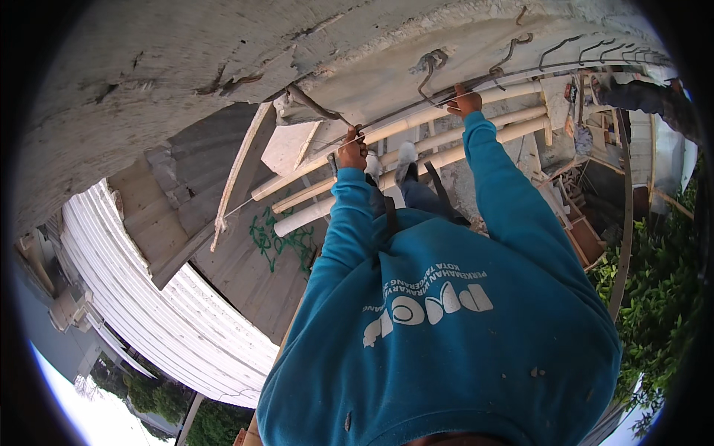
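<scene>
My left hand is closed at the end of a bent steel bar that sticks out of the concrete beam. A thin dark steel rod runs between my two hands along the beam's lower edge. It passes through my left hand's fingers, though exactly how they grip it is too small to tell. Farther right, my right hand is closed around the same rod, beside a hooked bar. Both arms reach forward in blue sleeves.
Long round poles lie side by side around my feet. More bent bars jut from the concrete at right. A wooden plank leans at left, above white corrugated roofing. Timber and debris lie below right, near leafy branches.
</scene>
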{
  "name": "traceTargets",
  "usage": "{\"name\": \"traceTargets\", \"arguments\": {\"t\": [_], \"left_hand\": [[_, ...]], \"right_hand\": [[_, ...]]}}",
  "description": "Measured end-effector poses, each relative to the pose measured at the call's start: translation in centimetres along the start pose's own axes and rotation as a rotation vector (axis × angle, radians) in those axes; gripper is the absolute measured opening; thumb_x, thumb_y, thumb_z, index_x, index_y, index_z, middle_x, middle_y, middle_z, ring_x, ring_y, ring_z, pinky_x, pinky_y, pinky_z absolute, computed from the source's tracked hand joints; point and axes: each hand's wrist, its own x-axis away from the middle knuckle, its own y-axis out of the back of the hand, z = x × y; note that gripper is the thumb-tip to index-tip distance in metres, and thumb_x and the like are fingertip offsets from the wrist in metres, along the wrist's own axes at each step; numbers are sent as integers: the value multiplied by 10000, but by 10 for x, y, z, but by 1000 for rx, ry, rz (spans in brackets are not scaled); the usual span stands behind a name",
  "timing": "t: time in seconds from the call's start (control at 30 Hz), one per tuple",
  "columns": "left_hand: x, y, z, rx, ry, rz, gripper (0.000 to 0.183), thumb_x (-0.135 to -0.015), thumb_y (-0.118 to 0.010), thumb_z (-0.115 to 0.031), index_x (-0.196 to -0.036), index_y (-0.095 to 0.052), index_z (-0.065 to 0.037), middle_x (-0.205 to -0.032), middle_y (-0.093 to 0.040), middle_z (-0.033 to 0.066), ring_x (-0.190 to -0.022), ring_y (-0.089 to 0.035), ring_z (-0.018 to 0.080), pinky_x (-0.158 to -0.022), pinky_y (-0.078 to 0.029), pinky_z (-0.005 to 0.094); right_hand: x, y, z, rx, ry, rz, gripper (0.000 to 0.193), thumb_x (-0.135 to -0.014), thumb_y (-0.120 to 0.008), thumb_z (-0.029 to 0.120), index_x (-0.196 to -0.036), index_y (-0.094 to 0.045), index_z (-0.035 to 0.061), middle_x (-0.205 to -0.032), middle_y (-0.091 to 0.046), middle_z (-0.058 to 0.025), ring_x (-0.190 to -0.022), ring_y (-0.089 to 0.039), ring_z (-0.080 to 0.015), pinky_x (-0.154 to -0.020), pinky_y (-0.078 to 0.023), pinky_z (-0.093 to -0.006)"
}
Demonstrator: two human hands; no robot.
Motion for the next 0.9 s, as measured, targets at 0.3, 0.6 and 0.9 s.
{"name": "traceTargets", "arguments": {"t": [0.3,0.6,0.9], "left_hand": [[-4,8,-8,-50,40,-37,294,-924,-614,-356,-1068,-596,-101,-856,-637,29,-507,-394,67,-438,-307,222],[-9,11,-10,-93,49,-4,287,-925,-614,-346,-1073,-573,-103,-937,-660,52,-505,-370,64,-430,-300,211],[-8,14,-15,-91,64,48,294,-944,-582,-326,-1066,-576,-58,-969,-665,65,-503,-339,69,-428,-296,221]], "right_hand": [[-3,2,-4,-116,36,-7,482,-909,-558,269,-1256,-438,-43,-949,-612,-176,-756,-675,-304,-640,-599,-429],[1,13,-19,265,361,-449,325,-844,-634,296,-1040,-583,41,-909,-672,-144,-794,-670,-255,-711,-565,-406],[157,-62,-64,534,665,256,172,-880,-599,186,-950,-630,31,-823,-670,-103,-759,-643,-185,-689,-513,-317]]}}
